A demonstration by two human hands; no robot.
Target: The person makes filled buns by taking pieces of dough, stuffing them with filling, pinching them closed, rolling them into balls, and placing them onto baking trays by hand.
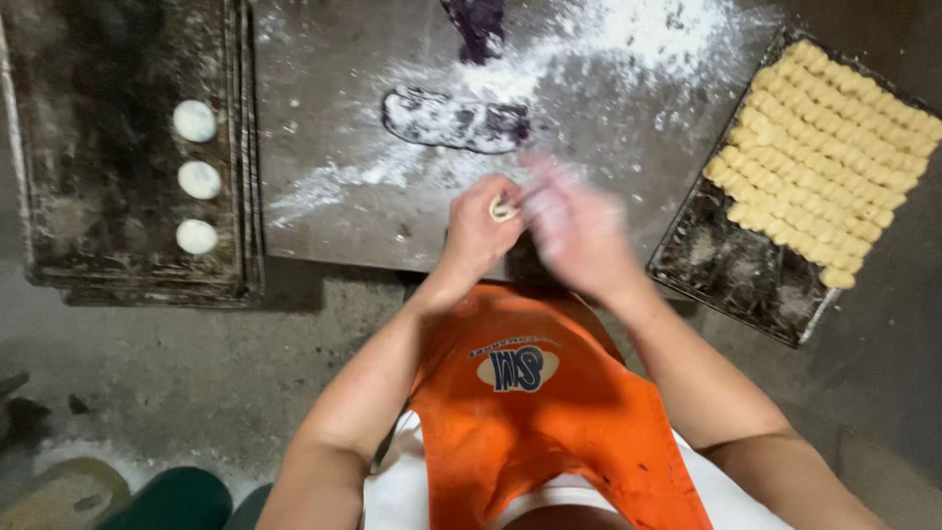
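The left hand [478, 231] is curled shut around a small pale piece of dough [504, 208], which peeks out at the top of the fist, right over the edge of the floured grey worktable [324, 147]. The right hand [579, 231] sits just beside it, touching or nearly so, but it's too blurred to tell if it's open or gripping. A dark purple floured dough log [453, 120] lies further back on the table.
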